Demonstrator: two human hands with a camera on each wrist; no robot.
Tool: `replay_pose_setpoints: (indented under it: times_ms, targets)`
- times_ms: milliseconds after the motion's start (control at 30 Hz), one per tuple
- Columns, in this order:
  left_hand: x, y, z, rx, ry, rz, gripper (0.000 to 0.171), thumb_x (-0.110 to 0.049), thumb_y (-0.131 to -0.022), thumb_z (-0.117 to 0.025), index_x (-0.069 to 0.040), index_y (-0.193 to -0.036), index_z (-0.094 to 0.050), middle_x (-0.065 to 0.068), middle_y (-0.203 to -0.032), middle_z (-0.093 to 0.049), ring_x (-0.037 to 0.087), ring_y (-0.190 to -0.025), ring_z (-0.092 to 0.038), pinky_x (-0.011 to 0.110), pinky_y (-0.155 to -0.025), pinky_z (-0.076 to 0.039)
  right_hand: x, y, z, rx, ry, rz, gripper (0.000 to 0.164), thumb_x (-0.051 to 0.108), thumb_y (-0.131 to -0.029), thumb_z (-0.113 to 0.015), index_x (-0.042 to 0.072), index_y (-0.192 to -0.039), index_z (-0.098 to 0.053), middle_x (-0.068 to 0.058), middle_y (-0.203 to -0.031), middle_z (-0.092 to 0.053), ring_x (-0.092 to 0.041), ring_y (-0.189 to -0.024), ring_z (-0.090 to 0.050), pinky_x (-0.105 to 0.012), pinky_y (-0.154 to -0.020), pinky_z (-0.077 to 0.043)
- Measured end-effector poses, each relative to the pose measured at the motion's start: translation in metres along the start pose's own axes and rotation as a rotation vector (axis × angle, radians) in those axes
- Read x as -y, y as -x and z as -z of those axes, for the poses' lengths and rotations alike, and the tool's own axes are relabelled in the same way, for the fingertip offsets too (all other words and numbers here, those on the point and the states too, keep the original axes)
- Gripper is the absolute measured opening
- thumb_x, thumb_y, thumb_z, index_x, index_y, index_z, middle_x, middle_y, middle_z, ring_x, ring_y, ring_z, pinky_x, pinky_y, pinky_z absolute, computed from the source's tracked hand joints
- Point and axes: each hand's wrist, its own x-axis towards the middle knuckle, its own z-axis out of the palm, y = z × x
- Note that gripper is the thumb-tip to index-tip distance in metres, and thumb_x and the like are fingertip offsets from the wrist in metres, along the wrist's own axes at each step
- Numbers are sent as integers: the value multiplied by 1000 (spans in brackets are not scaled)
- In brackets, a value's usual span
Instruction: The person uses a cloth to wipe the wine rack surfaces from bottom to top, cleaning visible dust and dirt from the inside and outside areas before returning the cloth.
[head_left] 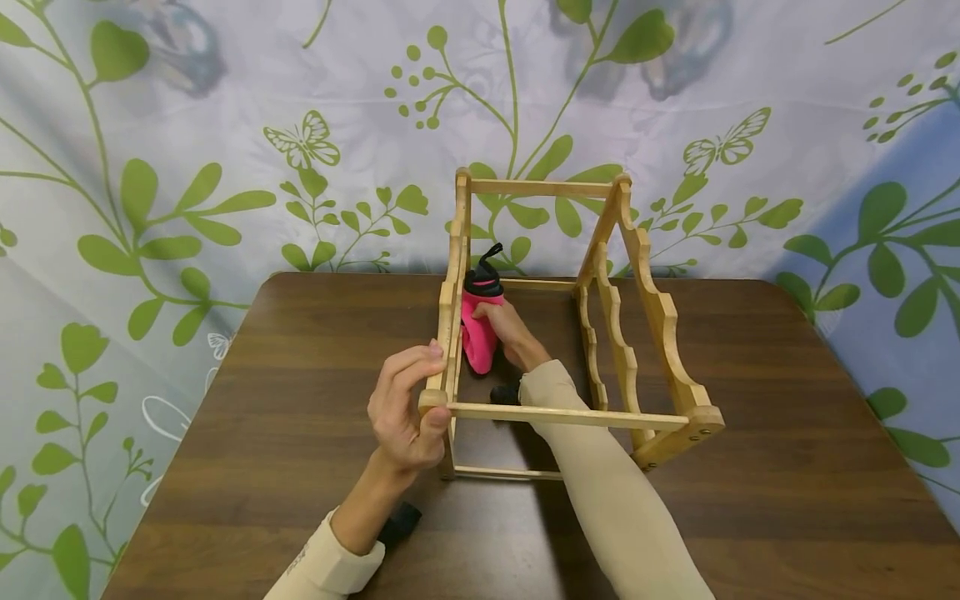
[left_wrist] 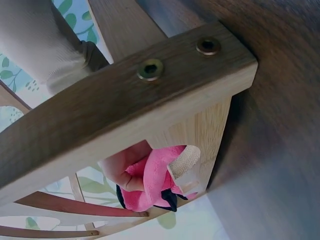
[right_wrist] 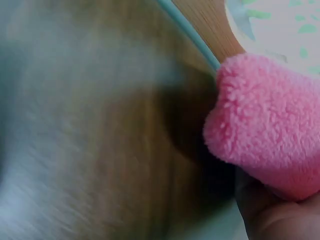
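A light wooden rack (head_left: 663, 315) with scalloped rails stands on the table. My left hand (head_left: 405, 408) grips its near left upper corner, fingers over the rail and thumb at the front. Inside the frame, my right hand (head_left: 513, 329) holds a pink plush cloth (head_left: 480, 350) with a black cuff and loop, against the rack's left side. The left wrist view shows the cloth (left_wrist: 154, 175) and right fingers (left_wrist: 120, 167) through a gap in the side; a beige patch is beside them. Fuzzy pile (right_wrist: 270, 115) fills the right of the right wrist view, above the thumb.
The rack stands on a dark brown wooden table (head_left: 322, 333). Behind the table hangs a pale curtain (head_left: 360, 75) with green leaves and butterflies. The front top bar (head_left: 570, 418) crosses over my right forearm. Two bolts (left_wrist: 150, 69) show on the rack's end.
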Motion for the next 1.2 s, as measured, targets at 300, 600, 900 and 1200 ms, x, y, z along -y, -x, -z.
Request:
replay_pose_setpoints:
  times_ms: [300,600,900,1200]
  targets:
    - [-4,2,-4,23,26,-2,55,-35,-102,-54,17,-86,-58,28,-84,-57,33,-85,-64,35,-87,-55,2,-5,13,73,41,-89,10,12,-80,-55,9,-89,-56,-2,-92,-56,-15,-78,-52,-26,-69,-43]
    - [-8,0,0,30,-24,34,56,-38,-102,-50,15,-86,-58,28,-83,-56,34,-81,-61,32,-87,-54,1,9,8,198,25,-110,9,11,-81,-55,8,-89,-56,-1,-85,-56,-13,-73,-52,-25,-64,-44]
    - [-9,0,1,2,-59,51,57,-39,-102,-49,14,-85,-57,27,-82,-56,33,-80,-61,30,-86,-54,2,30,-5,175,82,-94,9,14,-83,-53,9,-90,-56,-2,-87,-56,-13,-73,-53,-24,-63,-44]
    - [-6,1,-3,11,-76,78,58,-41,-102,-48,13,-87,-57,27,-84,-56,33,-82,-61,28,-86,-53,9,65,-16,85,233,-51,10,18,-85,-51,9,-85,-56,-3,-84,-54,-13,-68,-48,-24,-59,-40]
